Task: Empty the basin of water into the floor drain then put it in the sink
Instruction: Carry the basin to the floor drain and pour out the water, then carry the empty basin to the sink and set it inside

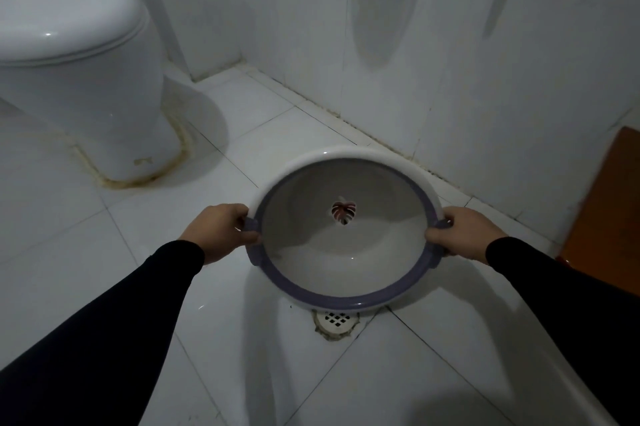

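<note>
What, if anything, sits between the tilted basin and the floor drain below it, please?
Nothing visible does. The basin, held at its side handles by the left hand and right hand, is tipped toward the person, its lower rim just above the floor drain. Only bare tile shows around the grate. The sink is out of view.

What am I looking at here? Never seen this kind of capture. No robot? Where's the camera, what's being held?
No robot: this is a person working with bare hands. The single picture comes from a wide-angle camera on the person's head, looking forward and down, so the black-sleeved arms enter from the bottom. The left hand and right hand each grip a side handle of a round basin, white with a purple rim, tipped toward the camera. A leaf pattern marks its bottom. Just below its near edge, the floor drain sits in the white tiled floor. A toilet stands upper left. Whether any water remains in the basin is hard to tell.
</note>
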